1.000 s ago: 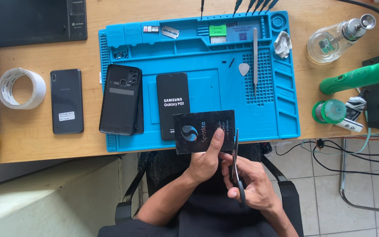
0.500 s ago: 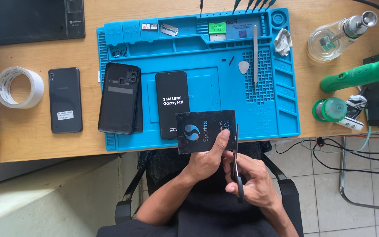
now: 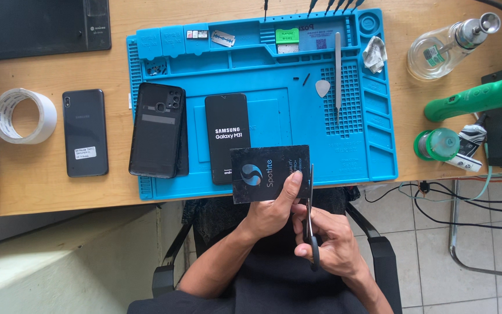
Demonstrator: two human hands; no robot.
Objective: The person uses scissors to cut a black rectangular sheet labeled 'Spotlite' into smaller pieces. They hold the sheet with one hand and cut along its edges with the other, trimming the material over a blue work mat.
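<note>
My left hand [image 3: 274, 212] pinches the lower edge of a flat black packet [image 3: 268, 172] with a blue round mark, held over the front edge of the blue work mat [image 3: 274, 87]. My right hand [image 3: 326, 241] grips black-handled scissors [image 3: 309, 221], whose blades point up along the packet's right edge. A black phone with a lit screen [image 3: 228, 136] lies on the mat just behind the packet. To its left lies a black phone back cover [image 3: 158, 129] with camera holes.
Another dark phone [image 3: 85, 132] and a roll of clear tape [image 3: 23, 116] lie on the wooden desk at left. On the mat are tweezers [image 3: 338, 70] and a grey pick [image 3: 322, 88]. A glass bottle [image 3: 445, 43], a green tool [image 3: 474, 99], a green-lidded jar [image 3: 438, 144] and cables sit at right.
The packet and both hands have stayed nearly in place; the scissors remain at the packet's right edge. Only the view has shifted slightly.
</note>
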